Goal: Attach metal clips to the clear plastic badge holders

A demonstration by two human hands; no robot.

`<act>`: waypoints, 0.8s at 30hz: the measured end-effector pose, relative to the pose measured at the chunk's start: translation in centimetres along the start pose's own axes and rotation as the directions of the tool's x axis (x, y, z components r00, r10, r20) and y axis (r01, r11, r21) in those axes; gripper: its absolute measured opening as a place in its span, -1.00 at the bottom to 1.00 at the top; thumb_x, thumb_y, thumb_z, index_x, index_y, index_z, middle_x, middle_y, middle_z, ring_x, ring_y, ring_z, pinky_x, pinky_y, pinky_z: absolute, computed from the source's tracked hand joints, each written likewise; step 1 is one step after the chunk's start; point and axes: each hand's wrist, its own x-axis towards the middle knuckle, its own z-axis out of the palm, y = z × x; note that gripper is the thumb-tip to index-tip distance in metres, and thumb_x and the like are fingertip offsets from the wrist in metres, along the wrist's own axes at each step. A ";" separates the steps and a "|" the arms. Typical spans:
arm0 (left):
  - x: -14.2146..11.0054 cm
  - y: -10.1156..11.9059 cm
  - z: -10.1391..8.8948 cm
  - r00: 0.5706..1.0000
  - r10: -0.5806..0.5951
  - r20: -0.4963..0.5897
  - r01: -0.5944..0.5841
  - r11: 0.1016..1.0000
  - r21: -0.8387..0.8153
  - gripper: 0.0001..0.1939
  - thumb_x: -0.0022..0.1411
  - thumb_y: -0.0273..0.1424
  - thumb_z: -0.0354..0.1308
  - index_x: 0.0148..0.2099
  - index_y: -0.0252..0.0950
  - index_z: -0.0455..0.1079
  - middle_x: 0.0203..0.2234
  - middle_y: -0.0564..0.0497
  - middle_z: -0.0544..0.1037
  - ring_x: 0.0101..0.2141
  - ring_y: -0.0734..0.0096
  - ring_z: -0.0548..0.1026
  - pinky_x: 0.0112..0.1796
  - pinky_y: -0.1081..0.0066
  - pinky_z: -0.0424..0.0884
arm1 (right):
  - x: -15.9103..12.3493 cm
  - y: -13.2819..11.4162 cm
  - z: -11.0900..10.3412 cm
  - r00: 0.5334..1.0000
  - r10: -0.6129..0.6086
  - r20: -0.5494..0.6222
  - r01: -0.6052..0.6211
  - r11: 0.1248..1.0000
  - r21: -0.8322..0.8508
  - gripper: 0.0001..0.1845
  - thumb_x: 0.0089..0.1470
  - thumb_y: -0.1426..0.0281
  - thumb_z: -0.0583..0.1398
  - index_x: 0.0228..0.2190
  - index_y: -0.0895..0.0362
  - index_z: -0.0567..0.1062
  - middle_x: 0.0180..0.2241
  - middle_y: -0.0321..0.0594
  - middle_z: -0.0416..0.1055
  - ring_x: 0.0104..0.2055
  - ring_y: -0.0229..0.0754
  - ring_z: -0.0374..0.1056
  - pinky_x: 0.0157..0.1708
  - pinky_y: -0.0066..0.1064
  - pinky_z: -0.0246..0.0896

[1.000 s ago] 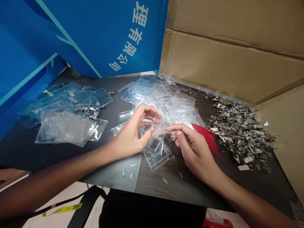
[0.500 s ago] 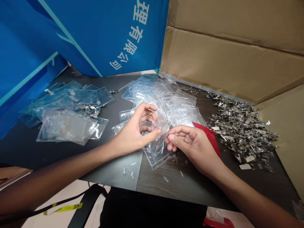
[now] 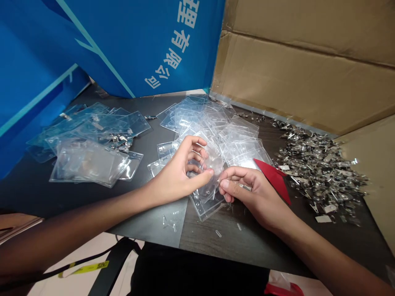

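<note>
My left hand (image 3: pixel 182 172) curls round a clear plastic badge holder (image 3: pixel 214 162), its thumb along the near side and the fingers bent above. At the holder's right edge, the thumb and forefinger of my right hand (image 3: pixel 248 191) are pinched together. Whatever sits between those fingertips is too small to make out. Beneath and behind both hands spreads a loose pile of clear badge holders (image 3: pixel 200 115). A red piece (image 3: pixel 273 179) lies just beyond my right hand.
On the left is another heap of badge holders (image 3: pixel 89 162), some with metal clips. A large pile of metal clips (image 3: pixel 324 172) covers the right side. Small clear loops (image 3: pixel 218 233) lie near the front edge. Blue panel (image 3: pixel 123 45) and cardboard (image 3: pixel 293 78) stand behind.
The whole view has shifted slightly to the right. Both hands keep nearly the same pose, with the right fingertips still pinched at the badge holder's edge.
</note>
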 end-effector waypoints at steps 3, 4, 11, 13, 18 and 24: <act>-0.2 -0.3 0.1 0.998 0.050 0.023 -0.050 0.999 0.015 -0.40 0.32 -0.46 0.35 0.28 -0.09 0.16 -0.08 0.00 0.32 -0.17 0.38 0.45 -0.14 0.34 0.52 | 0.1 0.4 0.2 0.999 -0.006 -0.050 0.007 1.000 0.011 -0.73 0.09 0.15 0.55 -0.32 0.05 0.71 -0.47 -0.35 0.55 -0.44 -0.26 0.40 -0.35 -0.38 0.40; -0.3 -0.4 0.1 0.997 0.074 0.030 -0.075 0.997 0.019 -0.38 0.35 -0.47 0.33 0.31 -0.06 0.15 -0.08 0.01 0.30 -0.19 0.40 0.44 -0.15 0.34 0.51 | 0.2 0.5 0.3 0.998 -0.020 -0.068 0.021 1.000 0.019 -0.74 0.09 0.16 0.55 -0.31 0.04 0.73 -0.44 -0.33 0.57 -0.44 -0.27 0.41 -0.36 -0.39 0.40; -0.3 -0.5 -0.7 0.982 0.171 0.086 -0.183 0.968 0.170 -0.45 0.47 -0.29 0.29 0.42 0.02 0.29 -0.07 -0.06 0.32 -0.15 0.23 0.39 -0.19 0.27 0.44 | -0.1 0.5 0.0 0.998 -0.063 -0.032 0.063 0.998 0.013 -0.88 0.18 0.29 0.50 -0.21 -0.04 0.82 -0.22 -0.21 0.73 -0.19 -0.17 0.64 -0.06 -0.27 0.61; -0.2 -0.2 -1.0 0.978 0.176 0.114 -0.192 0.969 0.157 -0.46 0.46 -0.26 0.31 0.41 0.02 0.34 -0.03 -0.08 0.35 -0.16 0.23 0.38 -0.21 0.27 0.42 | -0.2 0.3 0.0 0.999 -0.044 -0.031 0.046 0.998 0.045 -0.82 0.11 0.32 0.55 -0.20 -0.05 0.82 -0.22 -0.22 0.75 -0.19 -0.18 0.66 -0.07 -0.30 0.63; -0.3 0.6 -1.7 0.964 0.156 0.217 -0.155 0.988 -0.022 -0.42 0.39 -0.29 0.31 0.40 0.00 0.37 -0.04 -0.07 0.46 -0.27 0.28 0.41 -0.22 0.24 0.45 | -0.3 0.0 0.4 0.997 -0.061 -0.042 0.064 0.996 0.067 -0.72 -0.05 0.32 0.64 -0.24 -0.02 0.81 -0.34 -0.24 0.73 -0.31 -0.19 0.66 -0.19 -0.35 0.68; -0.1 0.8 -1.4 0.972 0.151 0.181 -0.152 0.988 -0.008 -0.29 0.25 -0.28 0.46 0.39 -0.05 0.35 0.03 -0.11 0.44 -0.02 0.10 0.47 -0.02 0.16 0.49 | -0.6 -0.3 0.9 0.972 -0.217 -0.092 0.219 0.976 0.014 -0.66 -0.09 0.41 0.65 -0.22 -0.02 0.81 -0.28 -0.23 0.75 -0.27 -0.18 0.65 -0.14 -0.33 0.70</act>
